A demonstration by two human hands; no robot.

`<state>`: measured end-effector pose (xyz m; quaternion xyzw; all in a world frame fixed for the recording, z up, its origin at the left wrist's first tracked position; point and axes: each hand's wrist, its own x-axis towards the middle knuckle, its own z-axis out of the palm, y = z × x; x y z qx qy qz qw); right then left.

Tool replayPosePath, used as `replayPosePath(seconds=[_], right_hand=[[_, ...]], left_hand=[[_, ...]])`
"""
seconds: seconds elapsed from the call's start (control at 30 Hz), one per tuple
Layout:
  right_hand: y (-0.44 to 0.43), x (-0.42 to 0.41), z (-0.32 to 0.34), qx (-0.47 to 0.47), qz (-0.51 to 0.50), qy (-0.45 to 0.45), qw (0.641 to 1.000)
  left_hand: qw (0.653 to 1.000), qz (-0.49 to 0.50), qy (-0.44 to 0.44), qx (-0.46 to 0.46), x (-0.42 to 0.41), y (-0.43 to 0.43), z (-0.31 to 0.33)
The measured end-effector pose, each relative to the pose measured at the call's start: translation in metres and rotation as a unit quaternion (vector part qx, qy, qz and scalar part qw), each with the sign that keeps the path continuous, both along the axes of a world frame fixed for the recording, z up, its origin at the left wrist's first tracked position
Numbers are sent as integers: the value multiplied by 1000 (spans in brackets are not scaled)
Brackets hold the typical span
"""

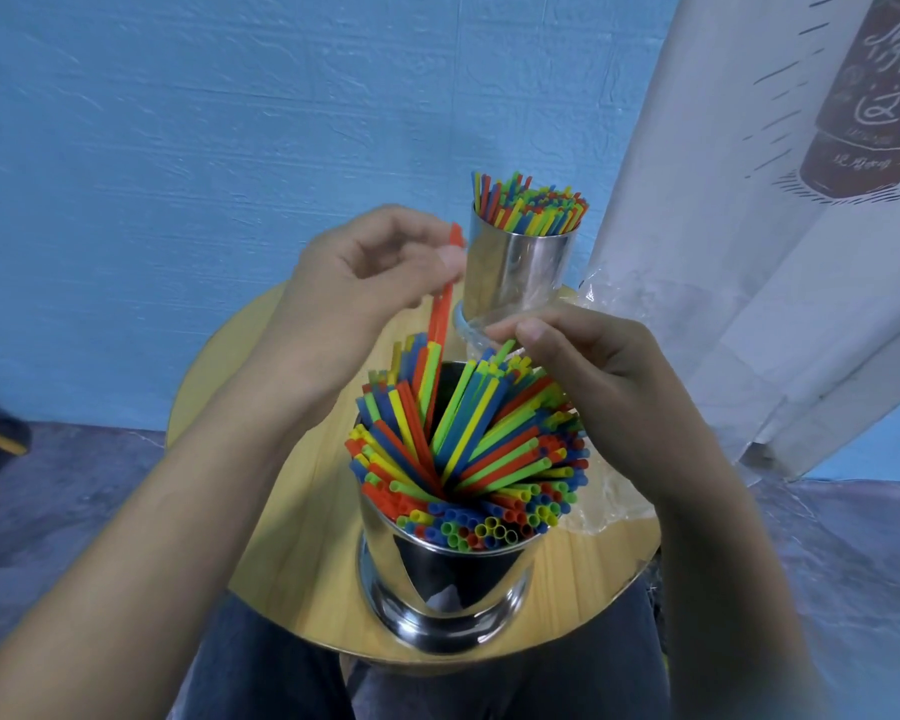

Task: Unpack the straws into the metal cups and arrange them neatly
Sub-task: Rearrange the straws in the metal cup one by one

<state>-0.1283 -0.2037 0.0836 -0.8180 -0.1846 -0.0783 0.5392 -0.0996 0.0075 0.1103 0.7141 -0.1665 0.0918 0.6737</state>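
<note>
Your left hand (370,272) pinches red straw (440,314) between thumb and fingers, tilted, lower end down among fanned bundle in near cup (453,579). Your right hand (593,376), fingers curled, pinches tip of green straw (505,351) at that cup's far side. Far cup (515,272) stands behind, packed with upright straws. Both cups on round wooden table (302,537). Clear plastic wrapper (611,506) lies crumpled along table's right edge.
</note>
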Motion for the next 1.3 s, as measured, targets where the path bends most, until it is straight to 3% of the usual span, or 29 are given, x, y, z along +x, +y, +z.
replayPosePath(seconds=[0.23, 0.63, 0.73, 0.83, 0.97, 1.07, 1.17, 1.3], right_hand=[[0, -3, 1, -6, 8, 20, 1000], [1, -4, 1, 13, -9, 18, 1000], [1, -1, -2, 54, -59, -24, 997], [1, -2, 1, 152, -93, -36, 983], [-1, -2, 7, 297, -122, -24, 947], [-3, -2, 11, 368, -150, -46, 917], [-6, -2, 14, 388, -173, -73, 902], [-5, -4, 13, 308, -175, -84, 931]], left_hand=[[978, 97, -23, -181, 5, 8, 5], [940, 147, 61, -302, 4, 14, -14], [945, 153, 89, -276, 2, 13, -17], [961, 126, 133, -206, 0, 15, -20], [985, 33, 167, -16, -7, 15, -18], [980, -30, 141, 138, -14, 13, -13], [959, -102, 159, 212, -18, 15, -8], [965, -57, 138, 216, -15, 16, -7]])
